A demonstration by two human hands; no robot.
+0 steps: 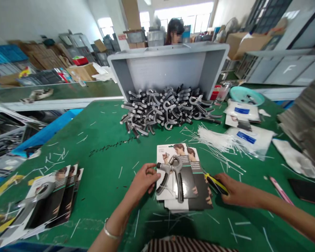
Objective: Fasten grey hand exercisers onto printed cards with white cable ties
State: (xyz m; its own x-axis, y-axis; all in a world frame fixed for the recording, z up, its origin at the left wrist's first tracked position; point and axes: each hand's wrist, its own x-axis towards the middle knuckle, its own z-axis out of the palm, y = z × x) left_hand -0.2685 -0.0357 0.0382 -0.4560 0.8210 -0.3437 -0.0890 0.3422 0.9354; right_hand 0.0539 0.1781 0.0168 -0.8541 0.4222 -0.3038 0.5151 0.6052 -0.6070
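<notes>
My left hand [144, 182] grips the end of a grey and black hand grip exerciser [172, 178], which lies on a stack of printed packaging cards [178, 155]. My right hand [233, 191] holds yellow-and-black handled cutters [216, 183] at the cards' right edge, with the tool's jaws partly hidden. Behind them, a large heap of loose grip exercisers [165, 110] spills from a tilted grey plastic crate [168, 66]. White cable ties [215, 140] lie in a bunch to the right of the heap.
Carded exercisers [47, 197] lie at the left of the green work mat [99, 168]. White bags [245, 140], a teal dish [246, 95], a pink pen [280, 190] and a black phone [308, 190] lie right. A co-worker [174, 33] stands beyond the crate.
</notes>
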